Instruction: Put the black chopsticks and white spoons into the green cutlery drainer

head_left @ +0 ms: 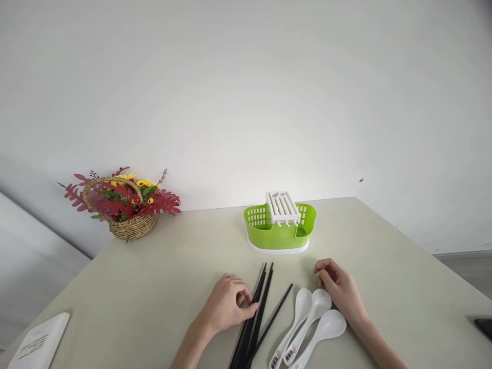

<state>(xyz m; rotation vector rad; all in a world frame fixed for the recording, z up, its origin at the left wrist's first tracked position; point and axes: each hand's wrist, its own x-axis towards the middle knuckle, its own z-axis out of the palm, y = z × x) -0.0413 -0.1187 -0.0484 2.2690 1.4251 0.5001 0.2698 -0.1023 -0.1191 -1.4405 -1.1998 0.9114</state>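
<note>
Several black chopsticks [263, 302] lie on the table in front of me, most in a loose bundle and one slanting off to the right. My left hand [229, 303] rests at the bundle's left side, fingers loosely curled, with its thumb tip over the chopsticks; whether it touches them I cannot tell. Three white spoons [320, 307] with printed handle ends lie to the right, bowls pointing away. Just beyond the bowls is my right hand [340, 287], its fingers loosely bent, a gap by the thumb and nothing held.
A green cutlery basket [284, 238] with a white slatted rack [283, 207] and white base stands near the wall. At the back left is a wicker basket [132, 227] of artificial flowers. A white object [40, 341] lies front left; a dark object [483, 326] sits at the right edge.
</note>
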